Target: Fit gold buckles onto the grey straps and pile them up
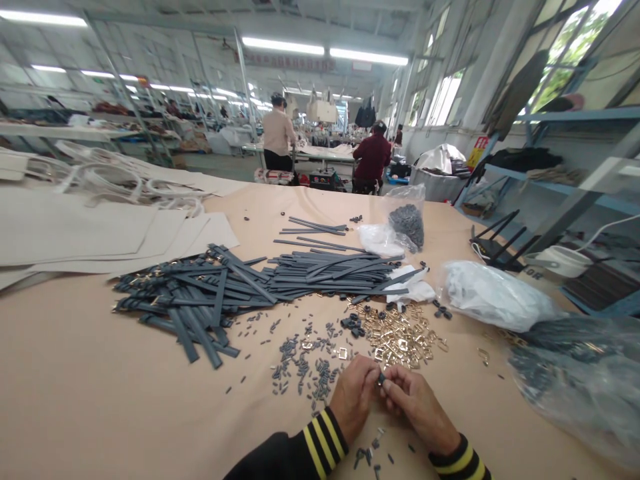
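My left hand [356, 390] and my right hand [413, 400] meet low in the middle of the view, fingertips pinched together. Between them is a small dark grey piece [381, 378], mostly covered by the fingers; its kind cannot be made out. Just beyond the hands lies a heap of gold-coloured metal buckles [400, 337], with a few black loops [353, 325] at its left side. Many short grey pieces [323, 377] are scattered to the left of my left hand. Below the hands lie several loose small pieces [367, 457].
Dark grey straps [330, 272] are piled across the table [90, 373], with buckled straps [190, 300] to their left. Pale fabric panels [75, 223] cover the far left. Plastic bags [495, 297] lie right, another bag [407, 223] behind. Two people [279, 133] work farther back.
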The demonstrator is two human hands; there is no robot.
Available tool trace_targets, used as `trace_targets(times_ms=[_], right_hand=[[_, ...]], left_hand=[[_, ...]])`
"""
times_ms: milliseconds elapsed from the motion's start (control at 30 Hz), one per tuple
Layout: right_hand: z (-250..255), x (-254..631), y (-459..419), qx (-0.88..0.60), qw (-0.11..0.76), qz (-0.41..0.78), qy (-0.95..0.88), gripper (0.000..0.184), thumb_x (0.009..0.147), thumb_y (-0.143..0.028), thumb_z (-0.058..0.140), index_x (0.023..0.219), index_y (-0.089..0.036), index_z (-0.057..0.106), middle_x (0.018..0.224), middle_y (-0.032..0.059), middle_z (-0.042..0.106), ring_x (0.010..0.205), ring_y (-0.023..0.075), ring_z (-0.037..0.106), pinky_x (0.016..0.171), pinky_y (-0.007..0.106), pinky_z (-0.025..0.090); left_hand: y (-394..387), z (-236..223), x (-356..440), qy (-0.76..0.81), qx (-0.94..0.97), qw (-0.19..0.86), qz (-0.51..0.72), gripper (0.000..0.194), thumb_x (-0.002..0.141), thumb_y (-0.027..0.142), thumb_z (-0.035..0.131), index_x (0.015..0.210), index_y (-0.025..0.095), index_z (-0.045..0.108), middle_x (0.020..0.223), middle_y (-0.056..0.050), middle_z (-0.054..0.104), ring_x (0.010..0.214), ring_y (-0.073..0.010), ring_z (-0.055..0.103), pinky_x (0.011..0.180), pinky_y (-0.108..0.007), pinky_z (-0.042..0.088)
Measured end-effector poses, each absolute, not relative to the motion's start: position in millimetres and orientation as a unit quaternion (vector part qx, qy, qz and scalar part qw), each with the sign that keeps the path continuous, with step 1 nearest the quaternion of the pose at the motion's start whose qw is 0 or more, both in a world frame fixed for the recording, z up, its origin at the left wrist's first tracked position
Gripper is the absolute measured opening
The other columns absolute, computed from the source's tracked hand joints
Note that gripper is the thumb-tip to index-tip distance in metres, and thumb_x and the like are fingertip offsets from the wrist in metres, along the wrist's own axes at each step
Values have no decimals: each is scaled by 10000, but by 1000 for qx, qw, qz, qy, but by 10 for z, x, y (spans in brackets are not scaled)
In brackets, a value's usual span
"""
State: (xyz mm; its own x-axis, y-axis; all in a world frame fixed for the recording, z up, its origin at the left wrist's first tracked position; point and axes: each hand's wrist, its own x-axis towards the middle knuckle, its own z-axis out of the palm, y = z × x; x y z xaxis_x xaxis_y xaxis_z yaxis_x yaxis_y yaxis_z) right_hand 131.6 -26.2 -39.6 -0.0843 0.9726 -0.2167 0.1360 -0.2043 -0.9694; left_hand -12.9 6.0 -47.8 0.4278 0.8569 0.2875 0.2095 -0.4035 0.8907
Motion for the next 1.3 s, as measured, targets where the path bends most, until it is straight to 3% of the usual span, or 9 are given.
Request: trace_targets(times_ms=[100,433,567,667,833,1000,1100,1300], right_hand=[[-427,1294,-263,-562,394,538,-491,248,765,-403,539,745,-158,504,538,-55,496,455,74,445,428,177,334],[-512,1266,-247,-582,414,516,-473,266,787,-441,476,761,-178,447,485,-65,492,362,64,397,359,173,310],[-467,1258,-250,-586,426,505,-470,249,787,-433,456,771,-187,421,567,-43,535,360,49,347,336,163,266],[-456,1238,-252,-576,435,509,-468,244,767,-430,471,774,-191,420,571,-42,534,373,59,355,345,173,265],[-487,1241,-252,-575,436,512,-466,234,776,-420,469,774,-191,420,565,-46,523,377,64,360,350,177,260],[-484,1242,-259,-576,446,503,-466,248,794,-434,450,786,-188,419,581,-43,522,363,55,339,342,173,247],[-474,1239,-255,-574,453,496,-468,271,786,-457,450,770,-189,422,578,-41,523,357,59,346,342,180,249],[-480,1265,-239,-581,453,479,-478,257,793,-431,448,778,-174,454,553,-35,522,415,84,401,383,193,285]], left_hand=[[56,-523,-121,364,741,405,392,88,785,116,423,789,166,496,805,-48,526,769,-155,490,699,-282,411],[21,-453,-194,327,805,310,386,191,740,28,370,845,170,444,922,-86,505,880,-174,484,761,-306,438],[278,-356,-628,423,811,161,371,363,689,-28,321,968,148,473,1058,-125,460,1017,-216,430,864,-388,393],[490,-310,-999,490,818,100,285,238,752,55,362,899,157,518,971,-103,500,938,-220,464,818,-389,413],[539,-359,-1074,514,836,110,156,150,789,123,382,772,155,527,854,-82,523,807,-197,488,723,-336,431],[516,-399,-620,424,864,185,201,158,800,126,365,794,170,517,864,-66,512,792,-166,481,710,-280,422],[626,-364,-385,406,859,198,240,197,786,104,355,854,176,525,911,-67,505,850,-179,455,758,-306,398],[867,-356,-219,424,830,261,252,145,732,74,402,721,176,506,821,-35,490,789,-176,439,749,-330,366]])
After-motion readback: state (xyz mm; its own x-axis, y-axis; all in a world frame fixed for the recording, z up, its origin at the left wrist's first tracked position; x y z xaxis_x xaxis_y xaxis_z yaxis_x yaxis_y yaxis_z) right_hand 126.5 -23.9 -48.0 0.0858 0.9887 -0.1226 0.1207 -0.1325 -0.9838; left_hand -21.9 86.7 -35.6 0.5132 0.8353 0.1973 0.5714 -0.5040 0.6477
